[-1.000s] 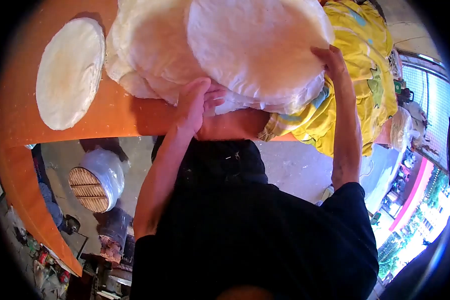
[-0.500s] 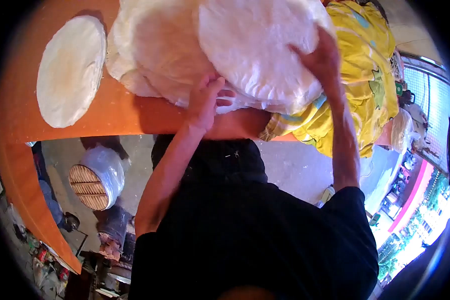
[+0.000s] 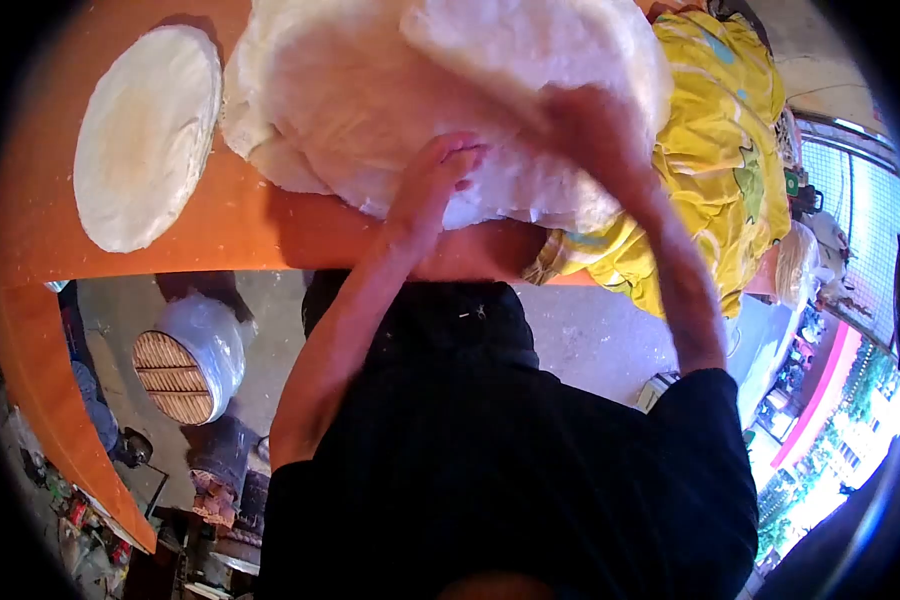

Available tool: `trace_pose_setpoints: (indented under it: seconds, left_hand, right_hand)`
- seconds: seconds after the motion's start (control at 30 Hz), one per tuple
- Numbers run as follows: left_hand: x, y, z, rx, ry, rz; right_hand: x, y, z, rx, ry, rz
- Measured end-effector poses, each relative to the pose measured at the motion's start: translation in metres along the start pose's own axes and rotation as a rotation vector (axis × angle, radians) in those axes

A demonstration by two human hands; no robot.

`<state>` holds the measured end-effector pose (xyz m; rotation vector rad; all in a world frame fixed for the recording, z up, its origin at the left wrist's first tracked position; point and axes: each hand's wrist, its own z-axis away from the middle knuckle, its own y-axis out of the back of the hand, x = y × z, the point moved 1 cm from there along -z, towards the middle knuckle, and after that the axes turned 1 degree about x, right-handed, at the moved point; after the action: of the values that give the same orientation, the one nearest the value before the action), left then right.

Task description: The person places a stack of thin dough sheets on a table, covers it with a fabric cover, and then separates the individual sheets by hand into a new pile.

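A broad pile of thin, round, white flatbread-like sheets (image 3: 360,110) lies at the table's near edge. My right hand (image 3: 595,135), blurred by motion, grips the near edge of the top white sheet (image 3: 570,40), which is lifted and bent back. Just left of it, my left hand (image 3: 440,175) is over the pile's front part with its fingers curled in and nothing visible in them. Whether it touches the pile is hard to tell. Apart on the left sits a smaller stack of round white sheets (image 3: 145,140).
The orange table (image 3: 240,225) bends toward me on the left. A yellow patterned cloth (image 3: 720,150) is bunched beside the pile on the right. Below the table, a plastic-wrapped round bundle (image 3: 210,345) with a slatted end stands on the floor. Clutter fills the lower left.
My right hand has moved left and closed on the top sheet, whose near edge has come up. My left hand has shifted slightly right, its fingers now curled.
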<state>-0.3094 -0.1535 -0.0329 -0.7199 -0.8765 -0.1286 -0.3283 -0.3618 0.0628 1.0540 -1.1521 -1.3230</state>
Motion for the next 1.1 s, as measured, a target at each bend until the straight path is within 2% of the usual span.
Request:
trace_pose_setpoints:
  seconds: [0.07, 0.1, 0.17, 0.3, 0.33, 0.37, 0.4, 0.43, 0.47, 0.53, 0.63, 0.77, 0.87, 0.9, 1.0, 1.1]
  left_hand:
    - [0.000, 0.021, 0.016, 0.071, 0.078, -0.017]
    - [-0.003, 0.035, 0.025, 0.106, 0.094, -0.025]
    - [-0.006, 0.063, 0.038, 0.175, 0.120, -0.042]
    - [0.001, 0.092, 0.041, 0.415, 0.087, 0.027]
    - [0.006, 0.094, 0.039, 0.422, 0.064, 0.070]
    - [0.011, 0.094, 0.038, 0.430, 0.042, 0.113]
    - [0.012, 0.094, 0.039, 0.440, 0.023, 0.156]
    - [0.012, 0.095, 0.039, 0.423, 0.029, 0.184]
    - [0.012, 0.095, 0.038, 0.406, 0.031, 0.214]
    - [0.014, 0.096, 0.033, 0.357, 0.033, 0.237]
    - [0.013, 0.102, 0.023, 0.326, 0.031, 0.258]
    - [0.005, 0.090, 0.018, 0.361, 0.074, 0.337]
    - [0.007, 0.097, 0.016, 0.313, 0.140, 0.280]
    - [0.009, 0.098, 0.017, 0.288, 0.170, 0.248]
    - [0.012, 0.101, 0.017, 0.330, 0.186, 0.169]
    - [0.012, 0.101, 0.016, 0.284, 0.132, 0.157]
  right_hand:
    - [0.064, 0.051, 0.001, 0.315, 0.075, 0.095]
    - [0.076, 0.115, 0.000, 0.295, -0.036, 0.183]
    - [0.072, 0.152, 0.007, 0.394, -0.129, 0.194]
    - [0.014, 0.155, 0.012, 0.869, -0.047, -0.130]
    - [0.004, 0.154, 0.019, 0.499, -0.080, -0.139]
    - [-0.033, 0.141, 0.009, 0.374, -0.065, 0.025]
    - [-0.032, 0.091, -0.005, 0.499, -0.003, -0.112]
    - [-0.050, 0.062, -0.014, 0.326, 0.095, 0.092]
    - [-0.060, 0.032, -0.025, 0.275, 0.128, -0.107]
    - [-0.067, -0.036, -0.037, 0.096, 0.168, -0.154]
    - [-0.079, -0.021, -0.037, 0.106, 0.135, -0.094]
    - [-0.096, 0.028, -0.044, 0.325, 0.147, -0.052]
    - [-0.121, -0.038, -0.038, 0.283, 0.244, -0.196]
    - [-0.129, -0.046, -0.037, 0.193, 0.218, -0.248]
    - [-0.135, -0.043, -0.044, 0.183, 0.182, -0.234]
    - [-0.150, -0.027, -0.062, 0.180, 0.222, -0.285]
